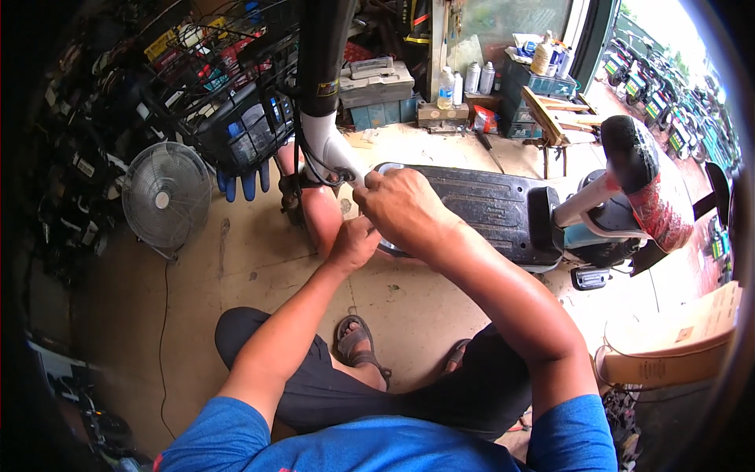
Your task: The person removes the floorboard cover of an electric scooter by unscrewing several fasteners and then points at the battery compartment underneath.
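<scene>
My right hand (403, 206) is closed, its fingers curled at the lower end of the white steering neck (324, 141) of an electric scooter. Just below and to its left, my left hand (354, 245) is closed in a pinch, close to the right fingers. Whatever the fingers hold is hidden behind them. Dark cables (313, 175) run down the neck to a spot near my hands. A pale red front fender (321, 216) lies left of my hands, and the black ribbed footboard (480, 206) stretches away to the right.
A wire basket (255, 118) hangs over the front wheel, with a blue glove (245, 186) below it. To the left stands a round floor fan (167, 197). Toolboxes (376, 93), bottles (446, 88) and a wooden stool (560, 118) stand behind; a cardboard box (668, 346) lies right.
</scene>
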Demonstrator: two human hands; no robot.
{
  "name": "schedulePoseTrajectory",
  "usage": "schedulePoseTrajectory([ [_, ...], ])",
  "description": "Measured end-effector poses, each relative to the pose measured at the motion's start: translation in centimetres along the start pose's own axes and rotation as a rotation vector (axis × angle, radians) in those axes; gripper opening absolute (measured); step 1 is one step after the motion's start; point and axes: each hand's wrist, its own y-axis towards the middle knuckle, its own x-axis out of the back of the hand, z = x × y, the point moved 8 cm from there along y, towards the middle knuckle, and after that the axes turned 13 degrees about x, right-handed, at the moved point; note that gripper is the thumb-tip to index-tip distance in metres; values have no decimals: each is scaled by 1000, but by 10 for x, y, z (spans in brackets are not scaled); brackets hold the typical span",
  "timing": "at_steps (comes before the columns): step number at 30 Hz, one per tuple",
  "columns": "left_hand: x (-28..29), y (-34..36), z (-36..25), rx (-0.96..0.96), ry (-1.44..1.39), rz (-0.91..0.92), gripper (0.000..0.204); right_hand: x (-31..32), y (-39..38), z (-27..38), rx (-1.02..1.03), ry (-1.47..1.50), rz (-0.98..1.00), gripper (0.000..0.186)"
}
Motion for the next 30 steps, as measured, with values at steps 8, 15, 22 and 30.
schedulePoseTrajectory([
  [8,4,-2,-15,-12,-1,-15,18,-17,-7,-14,-194,203,162,18],
  [15,5,-3,-19,36,-81,15,19,1,-4,-8,-38,31,-17,15],
  [22,12,-5,-39,65,93,-3,20,13,-2,0,51,-66,-127,15],
  [30,9,-2,-29,84,150,-8,13,17,-12,-6,88,49,-222,17],
])
